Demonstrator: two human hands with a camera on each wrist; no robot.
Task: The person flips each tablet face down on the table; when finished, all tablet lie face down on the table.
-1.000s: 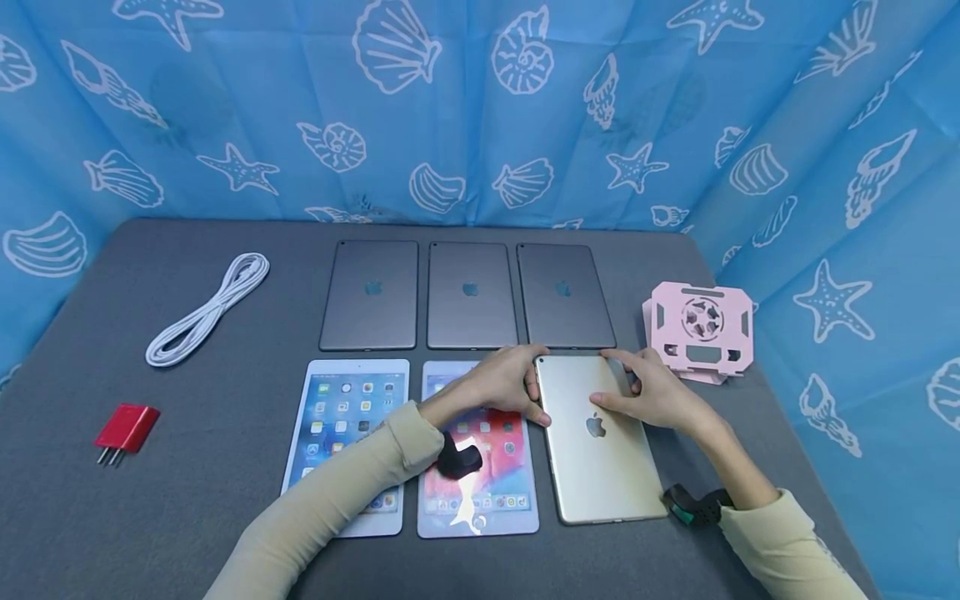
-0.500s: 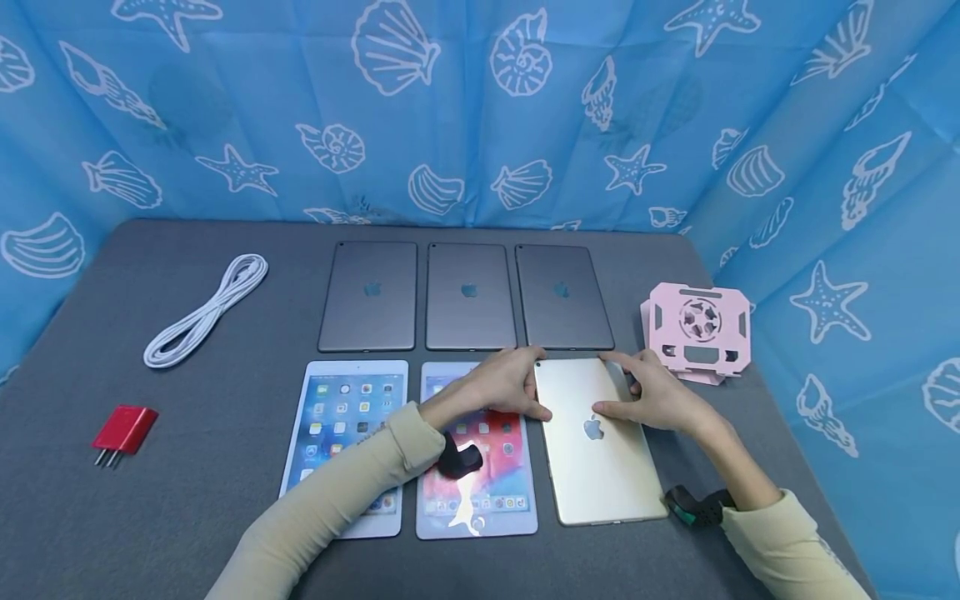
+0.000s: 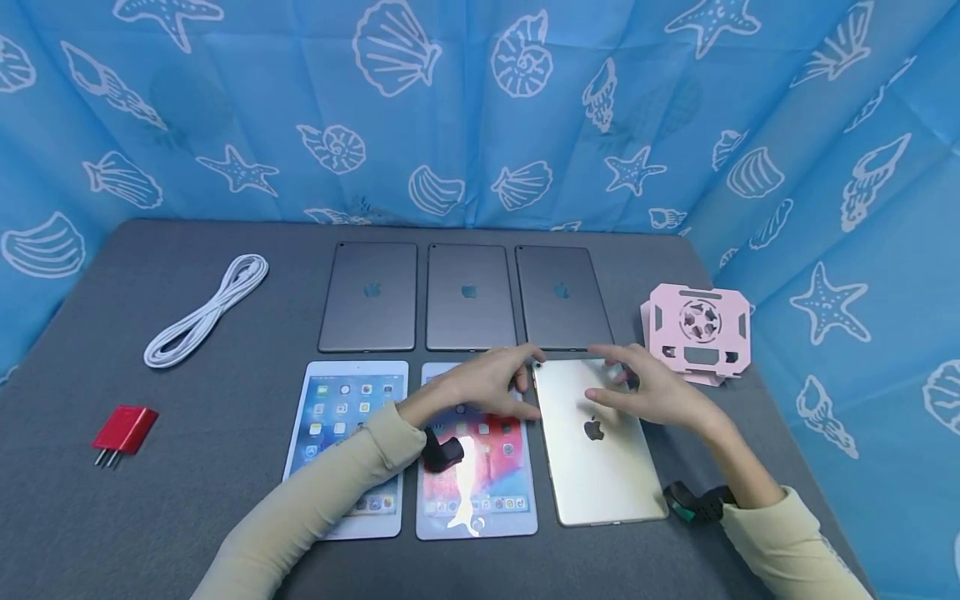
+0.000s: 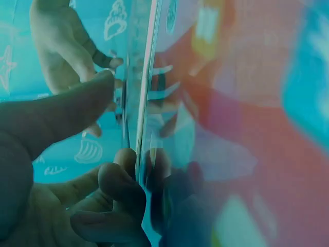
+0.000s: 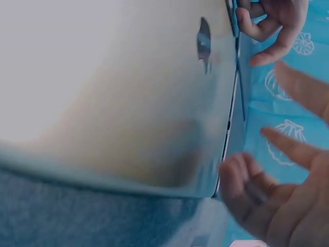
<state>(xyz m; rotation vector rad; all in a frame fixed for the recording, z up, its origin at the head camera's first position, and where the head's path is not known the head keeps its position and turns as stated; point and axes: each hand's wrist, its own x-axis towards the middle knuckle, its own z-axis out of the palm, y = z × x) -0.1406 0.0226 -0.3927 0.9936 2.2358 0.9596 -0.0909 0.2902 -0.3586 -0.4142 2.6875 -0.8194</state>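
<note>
A gold tablet [image 3: 603, 479] lies back side up at the right end of the front row, its camera at the far left corner. Just left of its upper edge is my left hand [image 3: 483, 383], above a white tablet [image 3: 477, 529] with a lit screen; its thumb and fingers stand apart. My right hand [image 3: 656, 392] hovers over the gold tablet's upper right corner, thumb and forefinger spread. In the right wrist view, a gap shows between the right hand [image 5: 298, 200] and the logo side of the gold tablet [image 5: 118, 108]. Neither hand holds anything.
Another lit white tablet [image 3: 345, 392] lies at front left, partly under my left sleeve. Behind are three dark grey tablets [image 3: 470, 312], backs up. Pink cut-out stands [image 3: 701, 329] are stacked at right. A white cable [image 3: 213, 308] and red plug adapter [image 3: 126, 429] lie left.
Both hands have let go of the gold tablet. My left hand has drawn slightly left, and the right hand's fingers have lifted and spread. The tablets stay in place.
</note>
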